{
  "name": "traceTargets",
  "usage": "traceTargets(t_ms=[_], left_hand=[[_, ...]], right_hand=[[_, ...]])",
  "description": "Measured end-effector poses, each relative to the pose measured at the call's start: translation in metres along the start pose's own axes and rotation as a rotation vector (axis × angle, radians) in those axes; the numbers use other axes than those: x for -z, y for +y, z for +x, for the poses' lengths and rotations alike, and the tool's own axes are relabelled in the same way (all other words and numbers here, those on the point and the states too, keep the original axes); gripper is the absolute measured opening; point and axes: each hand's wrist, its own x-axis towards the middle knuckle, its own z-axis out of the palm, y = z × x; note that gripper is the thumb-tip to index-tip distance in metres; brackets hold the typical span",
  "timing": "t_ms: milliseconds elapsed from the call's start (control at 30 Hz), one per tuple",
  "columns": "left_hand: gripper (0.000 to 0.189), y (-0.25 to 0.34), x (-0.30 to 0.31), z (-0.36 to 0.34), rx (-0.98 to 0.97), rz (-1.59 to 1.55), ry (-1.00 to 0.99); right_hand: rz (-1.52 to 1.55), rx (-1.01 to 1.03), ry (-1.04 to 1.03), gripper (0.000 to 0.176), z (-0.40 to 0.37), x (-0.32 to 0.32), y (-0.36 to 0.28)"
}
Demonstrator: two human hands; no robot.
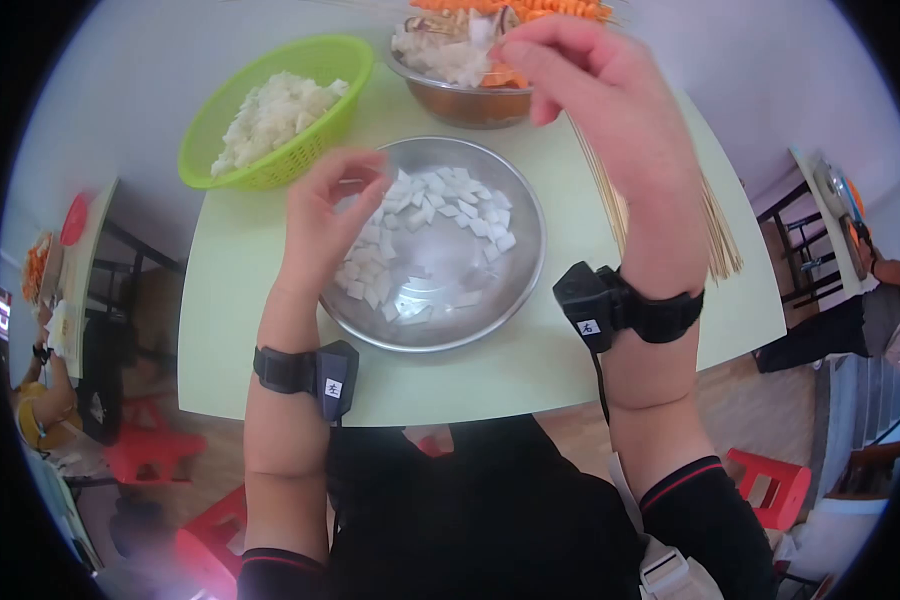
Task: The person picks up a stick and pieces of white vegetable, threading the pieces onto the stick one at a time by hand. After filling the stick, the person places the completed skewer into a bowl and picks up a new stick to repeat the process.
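My left hand (335, 205) hovers over the left rim of a round steel plate (445, 255), slightly blurred, its fingers curved and a gap between thumb and fingertips; nothing shows in it. White diamond-cut pieces (455, 200) lie spread around the left, back and right of the plate. At the upper right, my right hand (570, 70) is raised beside a steel bowl (470, 105), thumb and finger pinched at its rim. Motion blurs those fingertips, and what they hold is unclear. White and orange pieces fill the bowl, with a blurred white piece near the fingertips.
A green basket (335, 120) of white chopped pieces (275, 120) stands at the back left. Thin wooden skewers (720, 235) lie under and beside my right forearm. Spiral-cut orange pieces (540, 8) are behind the bowl. Other people are at tables on both sides, with red stools (155, 445) nearby.
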Motion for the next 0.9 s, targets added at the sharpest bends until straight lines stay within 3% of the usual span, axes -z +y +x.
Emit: traceTargets(t_ms=[33, 67, 100, 167, 233, 300, 367, 467, 567, 667, 733, 767, 833, 900], left_hand=[[0.021, 0.002, -0.003, 0.001, 0.002, 0.003, -0.011], [0.019, 0.007, -0.006, 0.002, 0.021, 0.121, -0.151], [0.017, 0.012, -0.009, 0.002, 0.039, 0.239, -0.287], [0.014, 0.026, -0.016, 0.009, -0.022, 0.281, -0.390], [0.016, 0.035, -0.022, 0.020, -0.011, 0.499, -0.589], [0.016, 0.027, -0.027, 0.027, 0.007, 0.642, -0.588], [0.016, 0.019, -0.030, 0.028, 0.013, 0.791, -0.583], [0.015, 0.006, -0.030, 0.028, 0.090, 0.912, -0.583], [0.013, 0.002, -0.025, 0.026, 0.153, 0.732, -0.537], [0.015, 0.003, -0.014, 0.025, 0.206, 0.662, -0.502], [0.019, 0.005, 0.000, 0.029, 0.321, 0.309, -0.348], [0.019, 0.011, 0.005, 0.032, 0.300, 0.315, -0.341], [0.023, 0.024, 0.014, 0.036, 0.314, -0.097, -0.151], [0.023, 0.032, 0.021, 0.043, 0.277, -0.169, -0.069]], right_hand=[[-0.071, 0.063, 0.091, 0.016, -0.001, 0.008, -0.007], [0.009, -0.307, 0.215, 0.016, 0.000, 0.003, -0.051], [0.012, -0.311, 0.218, 0.016, -0.004, 0.011, -0.046], [0.042, -0.047, 0.183, 0.014, -0.011, 0.030, -0.034], [0.031, -0.093, 0.231, 0.013, -0.010, 0.037, -0.040], [0.025, -0.135, 0.283, 0.012, -0.014, 0.043, -0.042], [0.132, 0.020, 0.296, 0.012, -0.022, 0.049, -0.043], [0.154, -0.020, 0.358, 0.012, -0.021, 0.051, -0.045], [0.096, -0.072, 0.405, 0.013, -0.015, 0.052, -0.048], [0.177, 0.031, 0.424, 0.012, -0.021, 0.044, -0.051], [0.177, 0.120, 0.403, 0.014, -0.019, 0.044, -0.040], [0.174, 0.196, 0.373, 0.016, -0.017, 0.044, -0.036], [0.181, 0.196, 0.379, 0.016, -0.016, 0.043, -0.037], [0.182, 0.202, 0.372, 0.016, -0.018, 0.041, -0.039]])
